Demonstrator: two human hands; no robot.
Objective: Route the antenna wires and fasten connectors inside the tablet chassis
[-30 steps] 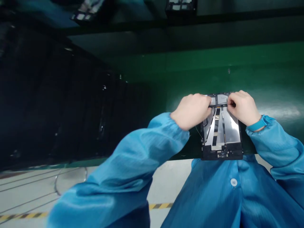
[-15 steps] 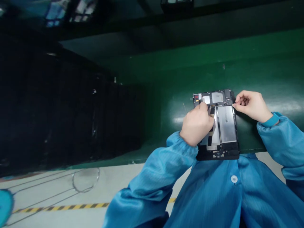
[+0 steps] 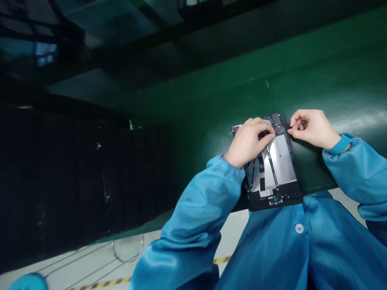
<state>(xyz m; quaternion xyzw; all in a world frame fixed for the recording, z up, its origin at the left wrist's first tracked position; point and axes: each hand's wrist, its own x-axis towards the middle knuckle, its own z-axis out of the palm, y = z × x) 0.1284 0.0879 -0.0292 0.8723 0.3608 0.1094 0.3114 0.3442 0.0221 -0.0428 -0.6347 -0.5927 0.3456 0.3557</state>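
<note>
An opened tablet-like device (image 3: 281, 161) with silver panels and a black lower end lies on the green work surface at its front edge, slightly tilted. My left hand (image 3: 249, 141) reaches over its upper left part, thumb and index finger pinched near a thin looped wire (image 3: 278, 130); what lies between the fingertips is too small to tell. Just off the device's upper right edge, my right hand (image 3: 313, 128) is closed in a pinch, and anything in it cannot be made out.
The green surface (image 3: 193, 104) extends behind the device. Large dark objects (image 3: 75, 173) fill the left side. A teal round seat (image 3: 28, 282) and a metal ring (image 3: 128, 257) are at the lower left, near a yellow-black floor stripe (image 3: 111, 283).
My left hand has moved from the device's left part towards the looped wire at its upper right. The device looks more tilted, and the whole view has turned. My right hand stays pinched near the edge.
</note>
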